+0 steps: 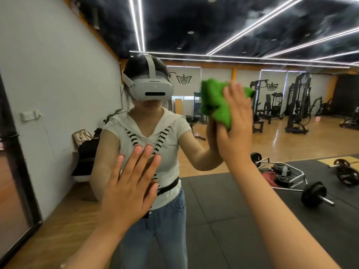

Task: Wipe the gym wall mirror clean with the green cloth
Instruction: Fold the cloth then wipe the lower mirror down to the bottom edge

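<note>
The wall mirror (223,200) fills almost the whole view and reflects me and the gym. My right hand (236,125) is raised at head height with straight fingers, pressing the crumpled green cloth (215,101) flat against the glass. The cloth sticks out to the left of and above my palm. Lower down and to the left, my left hand (132,183) lies flat on the mirror with its fingers spread and holds nothing.
A dark mirror frame or door edge (17,152) runs down the far left. In the reflection I see weight machines (297,105), a loaded barbell (310,191) on black mats, wooden flooring and bags by a white wall.
</note>
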### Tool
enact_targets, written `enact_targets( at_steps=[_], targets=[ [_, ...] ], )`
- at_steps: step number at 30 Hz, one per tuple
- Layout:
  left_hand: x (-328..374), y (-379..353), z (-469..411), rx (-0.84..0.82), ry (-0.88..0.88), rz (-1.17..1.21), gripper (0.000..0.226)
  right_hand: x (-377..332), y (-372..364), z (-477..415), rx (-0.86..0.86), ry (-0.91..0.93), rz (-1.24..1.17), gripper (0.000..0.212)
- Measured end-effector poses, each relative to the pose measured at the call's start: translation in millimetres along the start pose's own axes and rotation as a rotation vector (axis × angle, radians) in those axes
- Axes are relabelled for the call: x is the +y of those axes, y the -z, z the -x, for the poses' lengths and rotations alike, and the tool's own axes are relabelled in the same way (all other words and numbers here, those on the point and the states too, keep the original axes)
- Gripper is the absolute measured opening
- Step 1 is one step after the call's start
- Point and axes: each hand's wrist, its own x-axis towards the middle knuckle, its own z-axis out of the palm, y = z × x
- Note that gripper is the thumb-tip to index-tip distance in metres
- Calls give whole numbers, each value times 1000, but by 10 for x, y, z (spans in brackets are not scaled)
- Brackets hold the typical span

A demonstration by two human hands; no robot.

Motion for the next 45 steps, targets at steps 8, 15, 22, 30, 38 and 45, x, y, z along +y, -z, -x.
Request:
enact_targets(
  at_steps=[8,15,22,30,38,45],
  targets=[
    [-6,-1,8,-10,3,1,63,-572,-290,-94,-161,74,-47,59],
    [1,-5,11,-9,12,18,62,-418,-195,-249,119,-248,-116,58],
    [-17,68,-18,1,25,110,61,-300,-123,253,-249,256,44,62],
    [-394,223,-58,59,71,169,63,-705,-371,531,-162,-39,-116,58],
    [-670,67,161,53,37,64,60,-720,-229,753,-355,58,-20,65],
    [-676,96,143,52,38,66,60,-970,-383,727,-241,-69,-32,74]
  ],
)
